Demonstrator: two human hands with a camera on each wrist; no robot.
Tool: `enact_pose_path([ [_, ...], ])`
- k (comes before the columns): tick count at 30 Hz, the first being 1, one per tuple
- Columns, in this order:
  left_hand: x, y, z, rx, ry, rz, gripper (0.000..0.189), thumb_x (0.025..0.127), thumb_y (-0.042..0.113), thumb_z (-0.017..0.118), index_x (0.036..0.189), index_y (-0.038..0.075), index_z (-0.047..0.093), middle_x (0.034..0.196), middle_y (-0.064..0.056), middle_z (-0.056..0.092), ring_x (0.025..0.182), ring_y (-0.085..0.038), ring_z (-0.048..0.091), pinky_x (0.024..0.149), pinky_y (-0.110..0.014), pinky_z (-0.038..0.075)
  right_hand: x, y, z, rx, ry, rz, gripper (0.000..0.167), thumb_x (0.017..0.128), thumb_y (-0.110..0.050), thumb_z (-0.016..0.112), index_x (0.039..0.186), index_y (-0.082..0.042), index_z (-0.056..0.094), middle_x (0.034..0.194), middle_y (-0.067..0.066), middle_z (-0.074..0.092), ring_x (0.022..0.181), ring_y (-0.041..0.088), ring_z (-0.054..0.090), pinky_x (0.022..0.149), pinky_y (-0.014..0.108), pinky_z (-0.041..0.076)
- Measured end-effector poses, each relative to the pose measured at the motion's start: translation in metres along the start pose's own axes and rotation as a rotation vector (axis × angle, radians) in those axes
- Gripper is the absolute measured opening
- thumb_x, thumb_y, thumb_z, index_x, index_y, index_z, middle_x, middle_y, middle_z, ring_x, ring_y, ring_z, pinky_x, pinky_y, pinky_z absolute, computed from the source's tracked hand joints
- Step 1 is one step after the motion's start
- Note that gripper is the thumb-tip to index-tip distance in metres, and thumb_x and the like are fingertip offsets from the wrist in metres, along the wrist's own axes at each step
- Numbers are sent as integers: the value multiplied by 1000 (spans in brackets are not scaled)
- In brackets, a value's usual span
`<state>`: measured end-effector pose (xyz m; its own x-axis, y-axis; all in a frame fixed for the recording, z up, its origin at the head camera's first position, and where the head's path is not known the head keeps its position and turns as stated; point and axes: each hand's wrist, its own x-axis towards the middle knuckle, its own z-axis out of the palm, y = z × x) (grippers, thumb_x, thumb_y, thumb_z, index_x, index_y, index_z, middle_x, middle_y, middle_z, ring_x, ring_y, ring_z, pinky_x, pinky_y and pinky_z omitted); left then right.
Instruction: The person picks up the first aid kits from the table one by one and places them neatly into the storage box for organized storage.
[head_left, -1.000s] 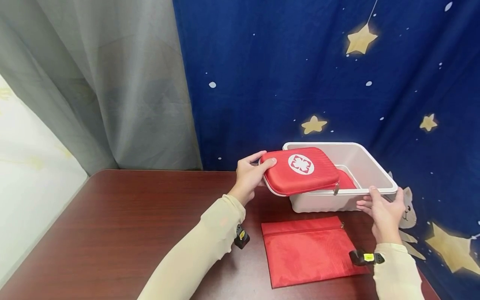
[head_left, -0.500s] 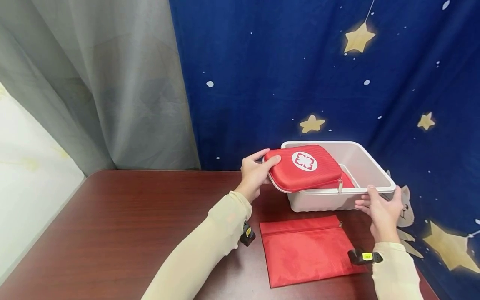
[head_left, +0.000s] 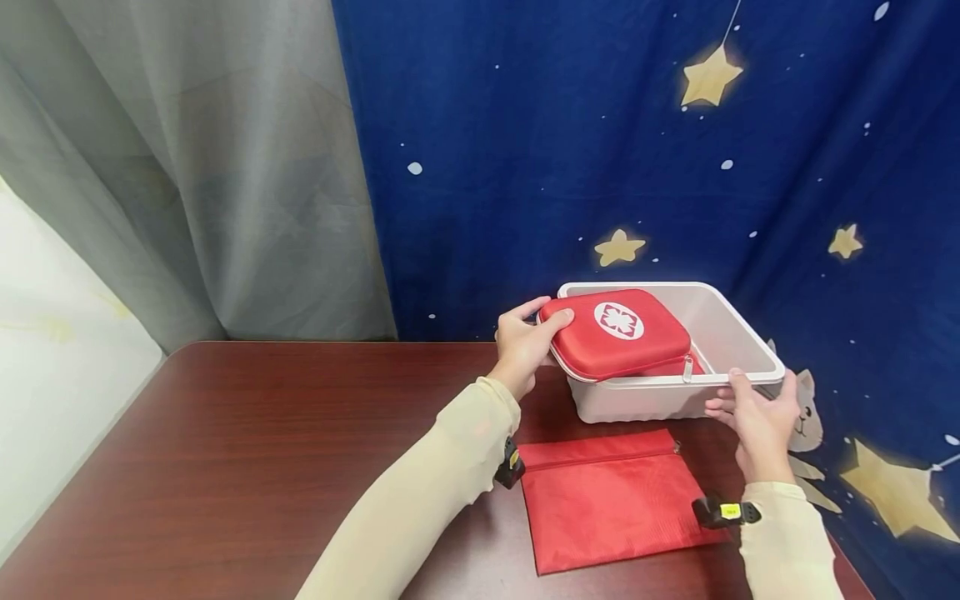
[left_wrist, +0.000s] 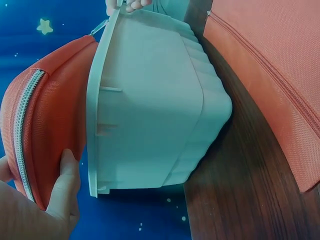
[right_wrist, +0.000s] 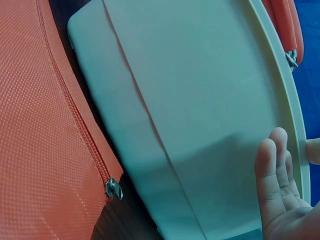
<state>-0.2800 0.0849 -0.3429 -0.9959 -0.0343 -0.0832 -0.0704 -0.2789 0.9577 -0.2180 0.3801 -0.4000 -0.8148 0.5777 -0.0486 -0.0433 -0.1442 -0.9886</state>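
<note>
While L hand (head_left: pixel 521 343) grips case (head_left: pixel 606 350) by one end & R hand (head_left: pixel 763 423) pinches bin (head_left: pixel 637 403) at rim, case could tip — no hand on far end.

Bright head view, dimmer bluish wrist views, table (head_left: pixel 483 567) glare

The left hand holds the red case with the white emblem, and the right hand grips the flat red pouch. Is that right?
No: the right hand grips the white bin; the flat red pouch lies on the table, as the head view shows. The rest stands.
</note>
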Motion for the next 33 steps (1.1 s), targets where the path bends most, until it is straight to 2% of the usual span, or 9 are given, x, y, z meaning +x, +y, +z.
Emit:
enact_pose_path([
  [11,2,0,11,12,26,7,52,83,17,81,131,11,66,87,-12,73,72,-25,74,61,-46,60,1,1,-1,-11,-10,-5,96,96,-27,66,160,-31,-5,72,-1,63,50,14,66,51,27,57],
  [19,3,-3,15,31,60,-21,51,83,17,81,131,12,66,89,-12,73,73,-26,74,59,-43,60,1,1,-1,-4,-7,-5,96,97,-26,65,160,-31,-6,71,0,63,48,14,66,50,28,57],
  [27,3,2,23,127,65,-16,48,83,20,82,128,18,69,90,-8,70,72,-20,73,59,-38,60,0,0,-2,2,-3,1,96,97,-26,65,160,-31,-6,70,0,63,48,15,66,50,27,57],
  [33,5,2,25,132,58,-21,50,83,20,82,131,18,67,92,-9,66,74,-21,72,60,-39,61,0,1,-1,10,-7,-6,95,97,-25,65,160,-30,-6,69,1,63,48,15,65,49,27,56],
])
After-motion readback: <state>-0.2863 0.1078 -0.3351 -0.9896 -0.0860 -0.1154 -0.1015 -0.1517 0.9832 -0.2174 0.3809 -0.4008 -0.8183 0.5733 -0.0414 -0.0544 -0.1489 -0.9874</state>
